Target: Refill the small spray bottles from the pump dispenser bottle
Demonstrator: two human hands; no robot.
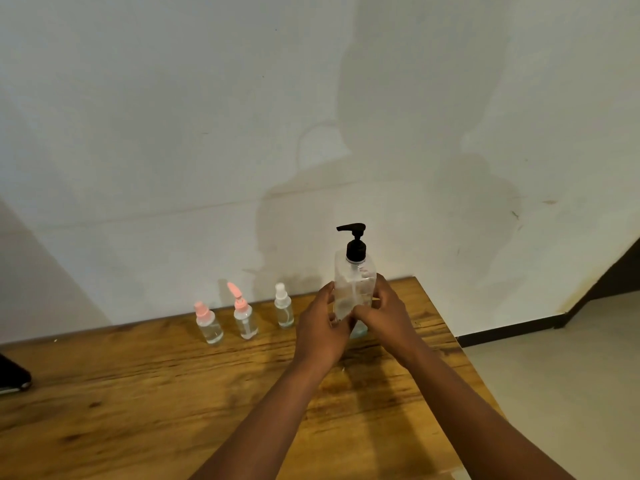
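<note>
Both hands' grip clasps pump bottle (354, 289), part-full; three spray bottles (245, 317) hold clear liquid.

— What stands behind the brown wooden table with the streaked grain (138, 393)?

— An off-white plastered wall (173, 116), scuffed and marked in places, with a faint horizontal line running across it. The table's far edge sits right against it.

— And the light?

— It comes from behind the viewer: soft grey shadows (398, 168) fall on the wall and darker ones on the tabletop.

— The floor?

— A pale beige smooth floor (554, 358) shows to the right of the table, with a dark skirting strip (512, 329) along the wall's foot. A dark opening (620, 271) cuts in at the far right.
</note>
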